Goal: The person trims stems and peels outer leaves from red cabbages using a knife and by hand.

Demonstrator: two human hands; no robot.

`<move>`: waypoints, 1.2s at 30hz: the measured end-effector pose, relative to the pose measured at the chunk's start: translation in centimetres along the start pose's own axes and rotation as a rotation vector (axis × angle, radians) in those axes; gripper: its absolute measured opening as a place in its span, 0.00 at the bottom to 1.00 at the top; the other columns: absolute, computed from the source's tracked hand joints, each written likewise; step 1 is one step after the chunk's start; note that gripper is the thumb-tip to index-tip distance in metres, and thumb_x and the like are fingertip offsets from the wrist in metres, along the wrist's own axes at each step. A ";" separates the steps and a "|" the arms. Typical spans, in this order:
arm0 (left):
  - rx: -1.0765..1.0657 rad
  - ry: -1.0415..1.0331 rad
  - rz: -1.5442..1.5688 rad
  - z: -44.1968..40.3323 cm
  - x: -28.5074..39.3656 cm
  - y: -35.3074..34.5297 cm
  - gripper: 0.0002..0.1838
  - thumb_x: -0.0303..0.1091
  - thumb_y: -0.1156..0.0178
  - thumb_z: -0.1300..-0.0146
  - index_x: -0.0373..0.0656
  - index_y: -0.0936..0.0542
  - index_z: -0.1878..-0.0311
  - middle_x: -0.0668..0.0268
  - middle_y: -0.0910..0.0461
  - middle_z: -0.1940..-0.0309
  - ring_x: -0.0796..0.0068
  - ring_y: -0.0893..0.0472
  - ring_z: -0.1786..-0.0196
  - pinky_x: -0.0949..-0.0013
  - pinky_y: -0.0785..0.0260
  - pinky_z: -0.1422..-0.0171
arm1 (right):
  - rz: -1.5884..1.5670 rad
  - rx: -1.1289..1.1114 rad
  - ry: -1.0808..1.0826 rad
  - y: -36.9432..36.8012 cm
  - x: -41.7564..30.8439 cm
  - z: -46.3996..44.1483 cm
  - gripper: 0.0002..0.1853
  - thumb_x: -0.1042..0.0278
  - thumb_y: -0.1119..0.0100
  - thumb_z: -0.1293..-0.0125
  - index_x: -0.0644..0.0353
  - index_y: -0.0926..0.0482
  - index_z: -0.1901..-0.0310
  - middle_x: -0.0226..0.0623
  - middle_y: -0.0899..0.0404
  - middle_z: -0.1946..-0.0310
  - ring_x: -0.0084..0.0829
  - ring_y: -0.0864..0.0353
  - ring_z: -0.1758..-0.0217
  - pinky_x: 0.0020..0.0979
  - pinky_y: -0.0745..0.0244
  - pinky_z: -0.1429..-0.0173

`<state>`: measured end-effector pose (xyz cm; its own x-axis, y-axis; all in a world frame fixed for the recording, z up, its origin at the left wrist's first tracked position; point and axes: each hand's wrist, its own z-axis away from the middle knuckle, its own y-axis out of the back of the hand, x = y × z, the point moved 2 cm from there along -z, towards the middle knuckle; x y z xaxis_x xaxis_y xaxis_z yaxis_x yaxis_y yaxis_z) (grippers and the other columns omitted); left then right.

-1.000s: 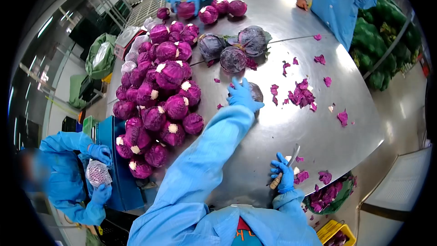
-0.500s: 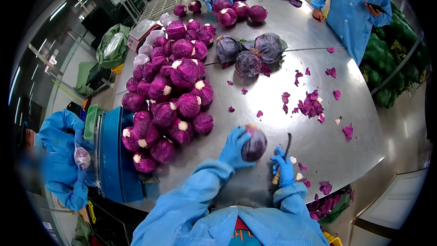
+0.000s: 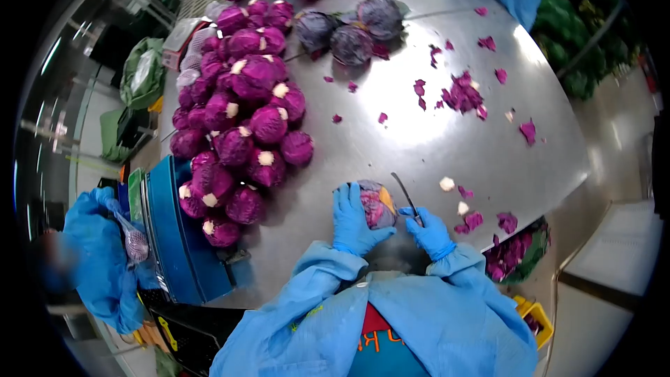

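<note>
A red cabbage (image 3: 370,202) with dull purple outer leaves and a yellowish patch sits low over the near part of the table. My left hand (image 3: 354,227), in a blue glove, is wrapped round its left side. In my right hand (image 3: 430,233), also gloved, is a knife (image 3: 403,193) with a thin, dark, slightly curved blade. The blade points up and away, just right of the cabbage and apart from it. My fingers hide the knife's handle.
Trimmed red cabbages (image 3: 255,77) are heaped on the left of the metal table (image 3: 328,167). Untrimmed cabbages (image 3: 351,45) sit farther back. Leaf scraps (image 3: 462,94) lie at right. A blue bin (image 3: 183,237) stands at the left edge. Co-workers stand left and across the table.
The cabbage has turned, showing a yellowish patch. My right hand has brought the knife nearer to it, blade now tilted left. The camera view has shifted.
</note>
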<state>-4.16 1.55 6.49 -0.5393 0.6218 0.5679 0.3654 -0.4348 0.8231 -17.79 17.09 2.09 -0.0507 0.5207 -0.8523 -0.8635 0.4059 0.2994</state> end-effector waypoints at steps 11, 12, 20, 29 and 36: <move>-0.047 -0.036 -0.109 -1.2 0.2 -0.3 0.65 0.55 0.21 0.69 0.31 0.46 0.32 0.43 0.41 0.37 0.43 0.42 0.32 0.49 0.49 0.28 | 0.465 0.334 0.471 -2.9 -0.7 2.7 0.09 0.64 0.46 0.35 0.52 0.25 0.54 0.39 0.21 0.65 0.43 0.19 0.71 0.41 0.24 0.70; -0.050 -0.037 -0.133 -1.4 0.4 -0.3 0.64 0.55 0.21 0.69 0.31 0.46 0.32 0.44 0.39 0.37 0.43 0.41 0.33 0.49 0.48 0.29 | 0.549 0.333 0.454 -3.4 -0.2 2.2 0.07 0.64 0.47 0.35 0.52 0.25 0.56 0.39 0.22 0.66 0.43 0.20 0.73 0.42 0.25 0.72; -0.101 -0.032 -0.161 -4.2 2.3 -0.3 0.57 0.55 0.22 0.70 0.35 0.39 0.38 0.49 0.34 0.45 0.47 0.35 0.41 0.51 0.42 0.34 | 0.715 0.211 0.362 -2.1 1.2 -0.4 0.06 0.65 0.49 0.36 0.52 0.32 0.59 0.43 0.25 0.69 0.45 0.21 0.75 0.45 0.28 0.75; -0.218 0.120 -0.282 -5.8 3.9 -0.9 0.58 0.54 0.22 0.71 0.35 0.38 0.37 0.48 0.34 0.43 0.46 0.35 0.40 0.51 0.40 0.34 | 0.709 -0.136 0.062 -0.8 1.2 -5.5 0.10 0.64 0.53 0.33 0.57 0.31 0.53 0.50 0.21 0.61 0.52 0.18 0.62 0.48 0.23 0.61; -0.140 -0.097 -0.089 -3.9 0.2 0.5 0.61 0.56 0.22 0.73 0.33 0.38 0.35 0.45 0.36 0.38 0.45 0.37 0.34 0.50 0.45 0.30 | 0.518 -0.015 0.092 -1.8 0.5 -9.5 0.13 0.60 0.51 0.33 0.60 0.27 0.55 0.53 0.19 0.64 0.56 0.19 0.63 0.51 0.24 0.59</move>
<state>-7.09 -1.06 6.98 -0.4865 0.7187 0.4969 0.2072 -0.4576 0.8647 -21.08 9.48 -2.97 -0.5164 0.5816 -0.6286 -0.7203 0.1021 0.6861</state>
